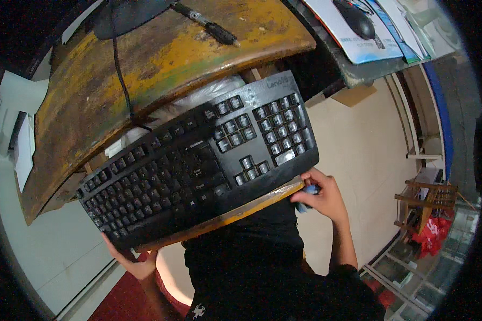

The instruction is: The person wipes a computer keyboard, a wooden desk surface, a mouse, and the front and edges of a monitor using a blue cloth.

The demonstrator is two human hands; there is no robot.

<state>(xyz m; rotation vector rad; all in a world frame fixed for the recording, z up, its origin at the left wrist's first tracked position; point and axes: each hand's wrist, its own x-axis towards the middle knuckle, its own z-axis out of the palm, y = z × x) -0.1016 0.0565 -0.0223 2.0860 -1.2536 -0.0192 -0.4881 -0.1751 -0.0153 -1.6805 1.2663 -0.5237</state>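
A black Lenovo keyboard lies tilted across an open wooden drawer below the desk. My left hand is at the keyboard's lower left corner, its thumb and fingers around the corner and the drawer's front edge; whether it grips the keyboard or the drawer, I cannot tell. At the drawer's right front corner, my right hand pinches a crumpled blue cloth or wipe close to the wood. A black cable runs over the desk edge and down behind the keyboard.
The worn wooden desktop bears a black pen and a dark base. A black mouse rests on printed sheets on a side surface at the upper right. Pale paper sticks out at the left. A wooden stool and red bags stand far right.
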